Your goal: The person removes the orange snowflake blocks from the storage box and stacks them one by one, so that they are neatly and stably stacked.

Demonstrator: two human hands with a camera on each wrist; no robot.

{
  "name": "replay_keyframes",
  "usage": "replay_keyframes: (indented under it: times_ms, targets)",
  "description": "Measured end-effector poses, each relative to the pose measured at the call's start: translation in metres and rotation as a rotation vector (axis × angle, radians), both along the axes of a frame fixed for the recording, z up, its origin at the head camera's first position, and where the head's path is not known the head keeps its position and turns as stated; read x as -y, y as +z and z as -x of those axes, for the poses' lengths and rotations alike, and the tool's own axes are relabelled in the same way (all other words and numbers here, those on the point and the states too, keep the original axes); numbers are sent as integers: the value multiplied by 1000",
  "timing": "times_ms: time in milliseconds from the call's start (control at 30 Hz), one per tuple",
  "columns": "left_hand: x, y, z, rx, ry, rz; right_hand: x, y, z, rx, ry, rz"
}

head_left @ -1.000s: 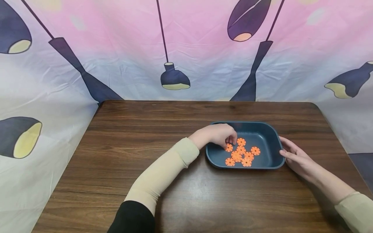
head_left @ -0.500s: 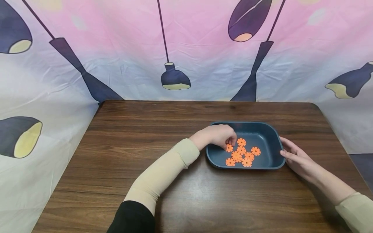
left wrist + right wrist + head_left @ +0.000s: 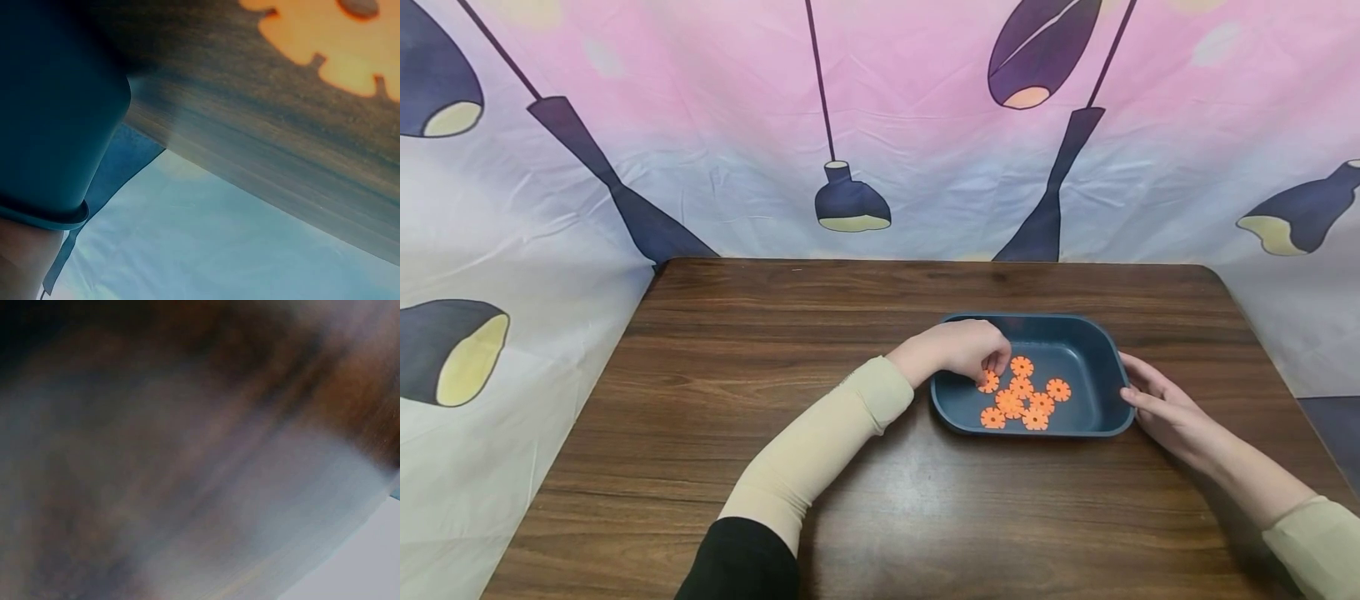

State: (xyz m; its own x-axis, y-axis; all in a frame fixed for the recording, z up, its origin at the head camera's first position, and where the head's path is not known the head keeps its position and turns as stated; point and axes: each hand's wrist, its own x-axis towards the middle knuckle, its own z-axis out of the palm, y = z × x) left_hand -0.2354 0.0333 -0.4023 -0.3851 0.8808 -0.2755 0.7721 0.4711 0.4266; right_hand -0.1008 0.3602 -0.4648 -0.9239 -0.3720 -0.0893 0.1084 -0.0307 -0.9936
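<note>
In the head view my left hand (image 3: pixel 973 347) reaches into a dark teal tray (image 3: pixel 1093 350), fingers curled down. Its thumb and fingertips pinch an orange notched plastic disc (image 3: pixel 988 382) with a hole in its middle, near the tray's left end. Several like discs (image 3: pixel 1037 404) lie loosely grouped on the tray floor, some overlapping. My right hand (image 3: pixel 1165 412) grips the tray's right end, thumb at the rim and fingers along the outer wall. A large orange disc (image 3: pixel 344 44) edge shows close up in the left wrist view.
The tray sits on a brown wood-grain table (image 3: pixel 737 350), right of its middle. Behind it hangs a pastel cloth (image 3: pixel 715 125) printed with dark lamps. The right wrist view is mostly blurred.
The disc at my left fingertips has shifted very slightly left, and the fingers have stirred a little. My right hand and the tray stay in place.
</note>
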Motion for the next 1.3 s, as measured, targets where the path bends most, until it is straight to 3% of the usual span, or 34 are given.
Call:
replay_keyframes:
  times_ms: [300,633,1033,1300]
  targets:
    - [2,7,-1,43,9,-43,-1,0,0,14,3,-14]
    - [15,27,1,39,31,-166,-2,0,2,34,-8,-37]
    - [49,59,-7,-5,89,-174,-1,-1,2,24,-7,-29]
    - [84,65,-8,5,148,-192,-1,0,1,30,-10,-43]
